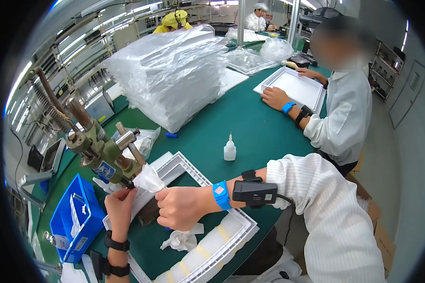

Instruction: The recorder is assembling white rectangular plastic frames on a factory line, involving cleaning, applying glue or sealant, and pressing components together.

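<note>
My right hand (184,205) is closed in a fist on a crumpled white wipe (149,178), which sticks up beside the ram of a green bench press (101,155). At the dark lower tip of that ram, the fingers of my left hand (119,207) are pinched together; what they grip is hidden. A white rectangular frame (193,165) with a ribbed rim lies around the press base, under both hands. Inside its near part are another crumpled wipe (182,240) and white foam with yellow strips (200,254).
A blue bin (78,221) with small white parts stands left of the press. A white dropper bottle (229,150) stands on the green table (250,118). Beyond is a tall plastic-wrapped stack (170,75). At right, a co-worker's hands rest on a white tray (295,89).
</note>
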`<action>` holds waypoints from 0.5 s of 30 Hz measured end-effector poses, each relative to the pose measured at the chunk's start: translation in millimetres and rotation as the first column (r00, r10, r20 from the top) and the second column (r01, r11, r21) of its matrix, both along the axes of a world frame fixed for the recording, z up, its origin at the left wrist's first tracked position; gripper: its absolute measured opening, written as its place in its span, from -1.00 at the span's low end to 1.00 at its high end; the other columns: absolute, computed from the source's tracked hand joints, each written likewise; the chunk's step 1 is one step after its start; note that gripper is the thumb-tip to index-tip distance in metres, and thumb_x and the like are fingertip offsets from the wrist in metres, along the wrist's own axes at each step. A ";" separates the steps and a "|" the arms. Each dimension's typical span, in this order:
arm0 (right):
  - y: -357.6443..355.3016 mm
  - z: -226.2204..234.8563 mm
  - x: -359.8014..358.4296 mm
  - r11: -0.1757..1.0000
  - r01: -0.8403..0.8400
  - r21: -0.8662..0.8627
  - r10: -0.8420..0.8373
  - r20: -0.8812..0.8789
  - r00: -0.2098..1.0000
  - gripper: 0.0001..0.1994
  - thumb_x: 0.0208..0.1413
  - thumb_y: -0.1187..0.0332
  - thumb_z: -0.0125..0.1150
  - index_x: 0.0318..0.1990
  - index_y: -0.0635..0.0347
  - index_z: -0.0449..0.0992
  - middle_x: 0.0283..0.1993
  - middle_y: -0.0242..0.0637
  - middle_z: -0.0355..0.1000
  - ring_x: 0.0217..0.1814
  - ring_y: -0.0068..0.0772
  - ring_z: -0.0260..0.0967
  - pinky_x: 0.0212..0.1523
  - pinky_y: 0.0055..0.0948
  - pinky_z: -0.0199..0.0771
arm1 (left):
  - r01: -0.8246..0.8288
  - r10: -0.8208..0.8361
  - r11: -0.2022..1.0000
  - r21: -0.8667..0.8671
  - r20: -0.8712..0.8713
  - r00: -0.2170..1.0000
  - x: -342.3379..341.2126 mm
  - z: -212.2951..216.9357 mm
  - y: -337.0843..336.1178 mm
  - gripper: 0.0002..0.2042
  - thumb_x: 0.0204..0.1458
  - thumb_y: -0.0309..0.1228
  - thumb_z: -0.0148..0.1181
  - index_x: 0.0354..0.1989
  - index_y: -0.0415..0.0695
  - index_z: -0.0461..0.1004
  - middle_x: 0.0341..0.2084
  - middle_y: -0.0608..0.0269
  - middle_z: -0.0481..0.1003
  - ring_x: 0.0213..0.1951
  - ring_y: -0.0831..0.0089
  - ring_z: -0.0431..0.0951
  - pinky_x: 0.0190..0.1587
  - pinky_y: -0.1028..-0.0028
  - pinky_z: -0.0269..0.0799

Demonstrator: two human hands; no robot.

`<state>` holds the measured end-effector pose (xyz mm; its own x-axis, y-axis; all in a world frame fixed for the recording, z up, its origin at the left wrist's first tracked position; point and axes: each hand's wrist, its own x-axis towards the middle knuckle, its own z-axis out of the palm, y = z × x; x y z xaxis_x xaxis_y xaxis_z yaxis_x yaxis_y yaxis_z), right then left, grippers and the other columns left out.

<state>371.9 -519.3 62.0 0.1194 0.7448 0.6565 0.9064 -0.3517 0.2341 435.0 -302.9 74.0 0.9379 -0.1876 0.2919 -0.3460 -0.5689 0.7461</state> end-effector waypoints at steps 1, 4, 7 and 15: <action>0.3 0.5 -0.2 1.000 0.000 -0.001 0.000 0.007 1.000 -0.83 -0.38 0.34 0.13 -0.73 0.08 0.23 -0.74 -0.40 0.19 -0.64 -0.39 0.20 -0.35 -0.45 0.26 | 0.002 -0.002 1.000 0.013 0.018 1.000 2.5 -2.7 1.3 -0.74 -0.06 -0.40 0.35 -0.44 -0.44 0.58 -0.66 0.16 0.56 -0.59 0.61 0.45 -0.49 0.53 0.32; -1.2 1.6 0.7 1.000 -0.004 -0.007 0.004 0.008 1.000 -0.83 -0.38 0.34 0.13 -0.73 0.07 0.24 -0.74 -0.41 0.21 -0.64 -0.38 0.21 -0.35 -0.44 0.27 | 0.012 -0.012 1.000 -0.008 0.049 0.999 1.7 -2.5 -2.5 -0.76 -0.06 -0.41 0.34 -0.43 -0.43 0.59 -0.65 0.13 0.58 -0.60 0.59 0.46 -0.49 0.50 0.33; -0.7 1.1 -0.6 1.000 0.003 -0.016 -0.003 0.004 1.000 -0.83 -0.38 0.34 0.13 -0.72 0.07 0.24 -0.74 -0.41 0.21 -0.63 -0.38 0.22 -0.35 -0.44 0.27 | 0.003 -0.002 1.000 -0.013 0.027 1.000 -1.2 2.5 -3.2 -0.76 -0.05 -0.40 0.34 -0.43 -0.43 0.60 -0.65 0.19 0.57 -0.59 0.62 0.44 -0.49 0.53 0.31; -1.9 8.5 1.5 0.999 -0.042 -0.010 0.042 -0.014 0.999 -0.85 -0.38 0.37 0.13 -0.70 0.09 0.25 -0.72 -0.39 0.21 -0.62 -0.37 0.25 -0.36 -0.43 0.31 | -0.009 -0.006 0.990 0.144 0.103 0.995 2.5 -0.8 0.9 -0.75 -0.07 -0.33 0.33 -0.40 -0.33 0.62 -0.58 -0.04 0.59 -0.54 0.31 0.62 -0.42 0.40 0.45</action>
<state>373.4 -521.2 70.5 0.0971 0.7558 0.6475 0.9236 -0.3109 0.2244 437.5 -302.0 73.2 0.9044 -0.2334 0.3571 -0.4160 -0.6680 0.6170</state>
